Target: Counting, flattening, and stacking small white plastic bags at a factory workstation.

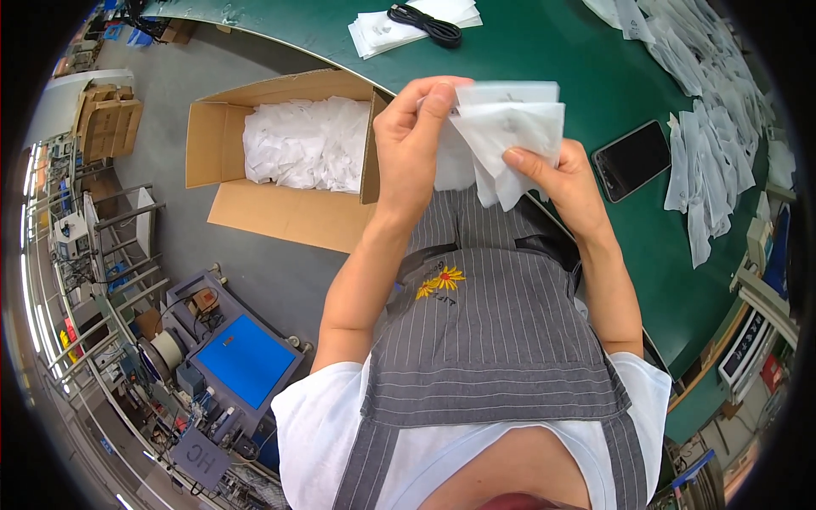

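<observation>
- White pouches [518, 127] are held fanned over the edge of the green table [535, 47]
- Their left side is pinched by the left hand [415, 119]; their lower right is grasped by the right hand [561, 180]
- Light, limp, slippery handling is expected; edges are best pinched flat

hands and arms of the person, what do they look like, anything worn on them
The left hand and right hand are ungloved, with no watch or bracelet visible. White short sleeves leave both forearms uncovered. Between them shows a grey apron with thin pale stripes and yellow flowers.
</observation>
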A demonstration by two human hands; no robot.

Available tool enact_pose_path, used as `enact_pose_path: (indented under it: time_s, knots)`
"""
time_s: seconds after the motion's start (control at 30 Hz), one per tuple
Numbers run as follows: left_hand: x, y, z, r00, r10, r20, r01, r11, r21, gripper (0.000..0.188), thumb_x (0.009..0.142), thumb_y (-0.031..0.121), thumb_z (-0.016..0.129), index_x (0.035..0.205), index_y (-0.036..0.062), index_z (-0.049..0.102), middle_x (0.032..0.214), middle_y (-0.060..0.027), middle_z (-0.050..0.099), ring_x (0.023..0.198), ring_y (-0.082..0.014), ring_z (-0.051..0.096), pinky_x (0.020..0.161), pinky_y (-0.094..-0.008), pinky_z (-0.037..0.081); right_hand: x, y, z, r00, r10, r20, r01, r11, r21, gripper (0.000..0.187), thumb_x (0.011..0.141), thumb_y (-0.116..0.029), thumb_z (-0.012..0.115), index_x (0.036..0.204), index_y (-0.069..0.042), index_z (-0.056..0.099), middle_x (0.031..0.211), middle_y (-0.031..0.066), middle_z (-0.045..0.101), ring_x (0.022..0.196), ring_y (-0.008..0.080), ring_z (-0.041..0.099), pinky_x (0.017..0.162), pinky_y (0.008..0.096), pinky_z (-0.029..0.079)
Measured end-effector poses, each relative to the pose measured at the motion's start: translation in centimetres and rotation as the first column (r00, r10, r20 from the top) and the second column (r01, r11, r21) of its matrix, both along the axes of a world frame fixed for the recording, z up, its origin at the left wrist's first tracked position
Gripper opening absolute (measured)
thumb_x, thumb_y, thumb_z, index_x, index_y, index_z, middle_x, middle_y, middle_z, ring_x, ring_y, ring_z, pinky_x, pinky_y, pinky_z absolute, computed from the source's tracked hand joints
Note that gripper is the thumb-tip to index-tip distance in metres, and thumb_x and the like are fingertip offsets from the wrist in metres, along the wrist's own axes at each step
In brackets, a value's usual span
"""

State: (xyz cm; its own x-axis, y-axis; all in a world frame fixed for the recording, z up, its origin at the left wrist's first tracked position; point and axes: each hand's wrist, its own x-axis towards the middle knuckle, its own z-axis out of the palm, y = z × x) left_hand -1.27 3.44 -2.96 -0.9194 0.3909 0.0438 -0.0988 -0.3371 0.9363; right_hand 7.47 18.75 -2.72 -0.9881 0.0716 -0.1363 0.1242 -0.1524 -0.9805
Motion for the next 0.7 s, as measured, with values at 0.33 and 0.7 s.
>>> enact_pose_path:
  time_s: [0.33, 0.7]
  knots:
    - [0.9, -0.4, -0.5, 0.974, -0.124, 0.190, 0.046, 0.928, 0.370, 0.053, 0.095, 0.042, 0.040, 0.121, -0.0037, 0.047, 0.103, -0.0167, 0.062, 0.093, -0.0216, 0.062, 0.080, -0.0320, 0.050, -1.8, -1.9, -0.2, 0.973, 0.102, 0.205, -0.107, 0.994, 0.015, 0.024, 0.084, -0.013, 0.061, 0.103, 0.002, 0.063, 0.106, 0.0067, 0.059, 0.092, 0.0126, 0.056, 0.078, 0.0266, 0.045]
    - [-0.1, -3.2, -0.5, 0.982, -0.038, 0.183, -0.008, 0.969, 0.245, 0.031, 0.093, 0.010, 0.049, 0.121, -0.0019, 0.047, 0.103, -0.0154, 0.063, 0.096, -0.0172, 0.060, 0.083, -0.0288, 0.049, -4.3, -4.5, 0.2, 0.991, -0.071, -0.109, 0.082, 0.991, 0.102, 0.070, 0.073, -0.012, 0.074, 0.131, 0.000, 0.037, 0.121, 0.0118, 0.050, 0.101, 0.0173, 0.054, 0.086, 0.0285, 0.044]
